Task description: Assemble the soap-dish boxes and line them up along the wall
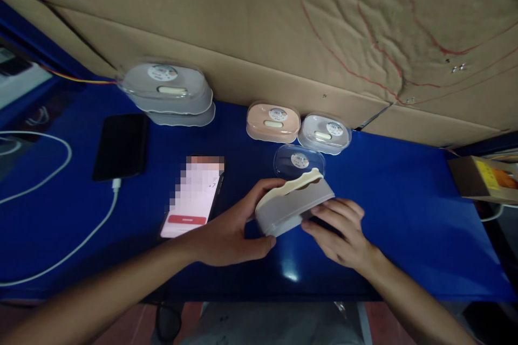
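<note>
Grey plastic forms the body of the box (299,207) that you hold tilted above the near middle of the blue table (408,221), its wavy cream rim (279,190) directed toward the far side. Your left hand (229,232) has its grip closed on the left end of the box, thumb on the near side. Your right hand (343,232) places its fingers against the lower right side; whether that grip is closed cannot be told. Just beyond the box lies a clear cover (283,161) with a round label. Farther back, locate a peach box (263,118) and, beside it on the right, a covered grey box (318,128). To your left lies a lit phone (196,199); farther left, a dark phone (121,145) connects to a white cable (93,243). Stacked grey boxes (178,105) stand at far left.
</note>
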Available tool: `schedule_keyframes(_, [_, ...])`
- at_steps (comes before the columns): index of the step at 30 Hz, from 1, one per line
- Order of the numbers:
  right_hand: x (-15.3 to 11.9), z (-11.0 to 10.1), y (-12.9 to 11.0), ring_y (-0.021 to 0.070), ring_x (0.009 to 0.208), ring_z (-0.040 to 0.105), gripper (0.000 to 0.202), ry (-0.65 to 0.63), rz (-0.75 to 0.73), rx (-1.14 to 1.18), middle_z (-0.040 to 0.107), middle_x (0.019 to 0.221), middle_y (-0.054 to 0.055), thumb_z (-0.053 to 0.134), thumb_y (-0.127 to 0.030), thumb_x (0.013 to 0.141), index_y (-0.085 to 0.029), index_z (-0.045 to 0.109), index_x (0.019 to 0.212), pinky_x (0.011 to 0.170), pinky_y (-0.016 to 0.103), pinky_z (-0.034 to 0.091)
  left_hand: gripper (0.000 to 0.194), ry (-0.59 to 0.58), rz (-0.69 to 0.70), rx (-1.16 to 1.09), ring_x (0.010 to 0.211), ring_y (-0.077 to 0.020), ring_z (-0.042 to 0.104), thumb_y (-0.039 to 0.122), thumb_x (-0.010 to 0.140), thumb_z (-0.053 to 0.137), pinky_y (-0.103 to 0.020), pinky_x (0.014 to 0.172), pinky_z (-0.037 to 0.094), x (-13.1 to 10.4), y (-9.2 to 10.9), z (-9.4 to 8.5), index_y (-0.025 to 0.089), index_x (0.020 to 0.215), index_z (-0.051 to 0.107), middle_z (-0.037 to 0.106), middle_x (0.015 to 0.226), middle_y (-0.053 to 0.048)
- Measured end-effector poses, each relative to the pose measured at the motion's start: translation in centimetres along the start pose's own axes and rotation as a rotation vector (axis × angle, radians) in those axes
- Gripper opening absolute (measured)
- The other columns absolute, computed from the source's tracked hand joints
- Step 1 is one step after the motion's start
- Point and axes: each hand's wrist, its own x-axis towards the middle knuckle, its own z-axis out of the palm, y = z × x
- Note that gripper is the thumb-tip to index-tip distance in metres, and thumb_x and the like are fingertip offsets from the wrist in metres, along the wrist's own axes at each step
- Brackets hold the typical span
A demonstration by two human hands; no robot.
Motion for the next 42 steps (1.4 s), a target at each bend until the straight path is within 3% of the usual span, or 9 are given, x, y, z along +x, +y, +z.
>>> schedule_keyframes(4, [-0.8, -0.2, 0.5, 0.0277, 0.140, 0.060, 0.072, 0.187, 0.217, -0.057, 0.057, 0.157, 0.006, 0.081, -0.019, 0.094, -0.036, 0.054, 0.158, 0.119, 0.048, 0.052, 0.075, -0.034, -0.058, -0.068, 0.111, -0.0213, 0.063, 0.022, 0.097, 0.069, -0.032, 0.093, 0.053, -0.2, -0.1, -0.1, 0.041, 0.159, 0.032, 0.058, 0.136, -0.004])
schedule_keyframes(7, [-1.0, -0.5, 1.5, 0.0345, 0.150, 0.055, 0.082, 0.016, 0.348, 0.131, 0.051, 0.165, 0.013, 0.072, -0.038, 0.102, -0.032, 0.029, 0.173, 0.117, 0.054, 0.056, 0.072, -0.076, -0.076, -0.032, 0.109, -0.0225, 0.061, 0.026, 0.096, 0.071, -0.034, 0.093, 0.051, -0.2, 0.0, -0.2, 0.039, 0.157, 0.037, 0.060, 0.130, -0.004])
schedule_keyframes(9, [-1.1, -0.6, 2.0, 0.0329, 0.150, 0.056, 0.078, -0.126, 0.372, 0.230, 0.055, 0.164, 0.013, 0.063, -0.041, 0.107, -0.031, 0.025, 0.174, 0.117, 0.051, 0.058, 0.071, -0.083, -0.099, -0.025, 0.110, -0.0235, 0.061, 0.029, 0.095, 0.073, -0.036, 0.094, 0.051, -0.1, 0.1, -0.2, 0.037, 0.157, 0.039, 0.060, 0.133, -0.005])
schedule_keyframes(15, [-1.3, -0.7, 2.1, 0.0284, 0.149, 0.059, 0.067, -0.166, 0.372, 0.246, 0.060, 0.161, 0.010, 0.055, -0.036, 0.112, -0.033, 0.028, 0.173, 0.120, 0.046, 0.056, 0.075, -0.088, -0.173, -0.051, 0.113, -0.0248, 0.062, 0.037, 0.094, 0.077, -0.040, 0.098, 0.051, 0.0, 0.4, 0.0, 0.037, 0.157, 0.038, 0.062, 0.134, -0.005])
schedule_keyframes(27, [-0.9, -0.5, 1.4, 0.0222, 0.112, 0.076, 0.046, -0.060, 0.442, 0.293, 0.075, 0.129, 0.009, 0.052, -0.041, 0.113, -0.030, 0.054, 0.158, 0.093, 0.033, 0.065, 0.062, -0.040, -0.190, -0.269, 0.118, -0.0262, 0.067, 0.035, 0.094, 0.081, -0.037, 0.097, 0.055, 0.1, 0.4, 0.6, 0.032, 0.151, 0.057, 0.071, 0.134, -0.008])
schedule_keyframes(32, [-0.7, -0.3, 1.9, 0.0272, 0.125, 0.072, 0.061, 0.023, 0.458, 0.251, 0.072, 0.140, 0.012, 0.030, -0.059, 0.115, -0.029, 0.044, 0.166, 0.100, 0.041, 0.062, 0.052, 0.261, -0.229, -0.642, 0.122, -0.0302, 0.072, 0.044, 0.081, 0.093, -0.034, 0.095, 0.059, 0.7, 1.4, -0.5, 0.031, 0.128, 0.076, 0.080, 0.123, -0.003])
schedule_keyframes(36, [-0.4, 0.5, 2.5, 0.0344, 0.155, 0.049, 0.066, -0.206, 0.409, 0.057, 0.055, 0.164, 0.016, 0.049, -0.046, 0.114, -0.027, 0.027, 0.173, 0.124, 0.060, 0.042, 0.020, 0.651, -0.099, -0.807, 0.117, -0.0274, 0.076, 0.044, 0.097, 0.075, -0.033, 0.093, 0.063, 1.8, 3.6, -2.3, 0.029, 0.107, 0.083, 0.085, 0.107, 0.001])
schedule_keyframes(39, [-0.5, 1.2, 2.6, 0.0368, 0.155, 0.047, 0.070, -0.330, 0.366, -0.016, 0.057, 0.161, 0.018, 0.060, -0.045, 0.110, -0.024, 0.032, 0.170, 0.125, 0.064, 0.035, 0.034, 0.874, -0.063, -0.878, 0.102, -0.0176, 0.079, 0.034, 0.112, 0.052, -0.024, 0.085, 0.065, 2.8, 4.5, -2.9, 0.025, 0.101, 0.083, 0.086, 0.101, 0.004])
schedule_keyframes(42, [-0.8, 1.2, 2.3, 0.0348, 0.141, 0.059, 0.062, -0.301, 0.317, -0.005, 0.068, 0.141, 0.014, 0.068, -0.046, 0.106, -0.027, 0.048, 0.161, 0.121, 0.060, 0.039, 0.047, 0.880, -0.139, -0.958, 0.088, -0.0146, 0.080, 0.034, 0.116, 0.041, -0.022, 0.079, 0.066, 3.3, 4.3, -2.9, 0.022, 0.094, 0.081, 0.086, 0.091, 0.002])
